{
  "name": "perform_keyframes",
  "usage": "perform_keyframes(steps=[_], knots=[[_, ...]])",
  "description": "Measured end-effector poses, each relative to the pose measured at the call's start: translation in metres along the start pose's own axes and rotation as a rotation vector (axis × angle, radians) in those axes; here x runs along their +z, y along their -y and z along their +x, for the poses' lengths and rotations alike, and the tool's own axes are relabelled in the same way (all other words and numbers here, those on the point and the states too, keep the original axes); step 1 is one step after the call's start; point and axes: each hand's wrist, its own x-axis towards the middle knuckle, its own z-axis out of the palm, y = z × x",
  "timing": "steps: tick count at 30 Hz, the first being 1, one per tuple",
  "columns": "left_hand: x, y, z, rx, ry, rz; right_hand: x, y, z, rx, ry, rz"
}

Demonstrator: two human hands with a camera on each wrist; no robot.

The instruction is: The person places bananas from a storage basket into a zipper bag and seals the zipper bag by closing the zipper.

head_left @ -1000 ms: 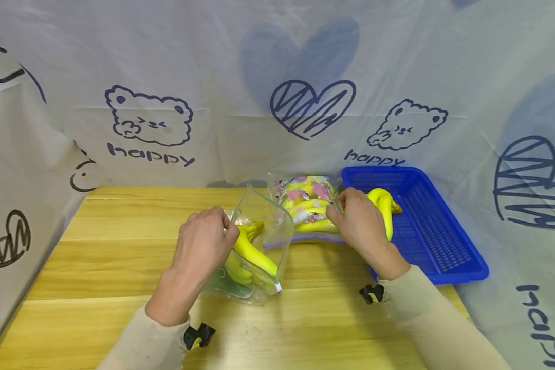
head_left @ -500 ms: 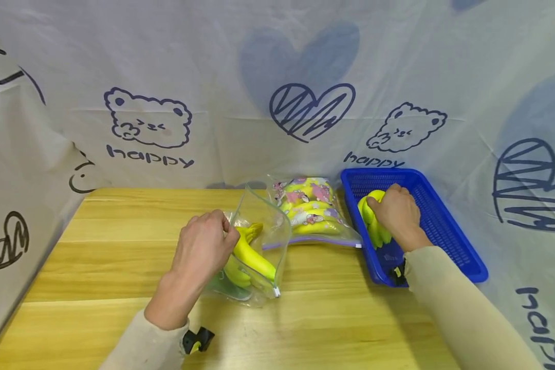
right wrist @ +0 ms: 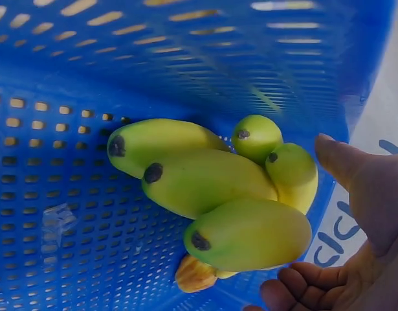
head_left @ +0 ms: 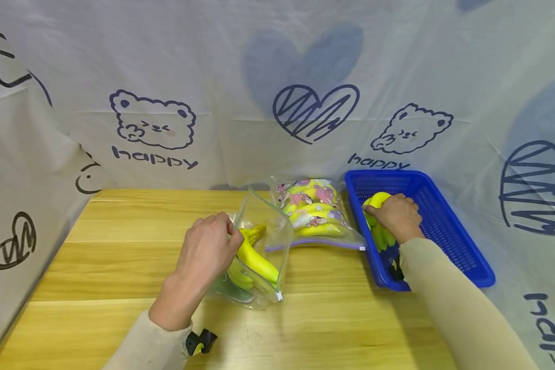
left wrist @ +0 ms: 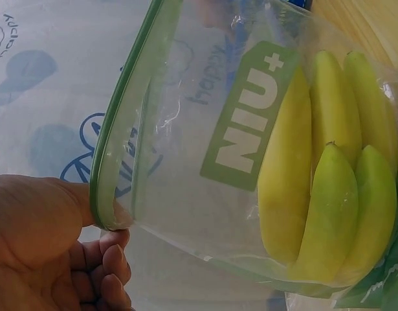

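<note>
Head view: from above, facing forward and down over the worktop [head_left: 120, 267]. Left wrist view: very close on the clear bag [left wrist: 205, 162], also in the head view. Right wrist view: close inside the blue basket [right wrist: 88, 214], likewise shared.

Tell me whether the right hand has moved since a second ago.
Yes. The right hand went rightward from the printed bag into the blue basket, where it now grips the banana bunch.

Bare tabletop [head_left: 120, 246] left of clear bag [head_left: 263, 241]
</note>
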Motion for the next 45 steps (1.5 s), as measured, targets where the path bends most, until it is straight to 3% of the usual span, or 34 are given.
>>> perform_keyframes(steps=[14,25,45], knots=[[0.002,0.001,-0.001,0.001,-0.004,0.001,-0.006,-0.012,-0.008,-0.028,0.109,-0.040],[0.005,0.002,0.000,-0.001,0.008,-0.006,-0.020,-0.030,-0.027,-0.200,0.213,-0.184],[0.003,0.004,-0.002,-0.010,0.011,-0.019,-0.018,-0.035,-0.016,-0.186,0.225,-0.208]])
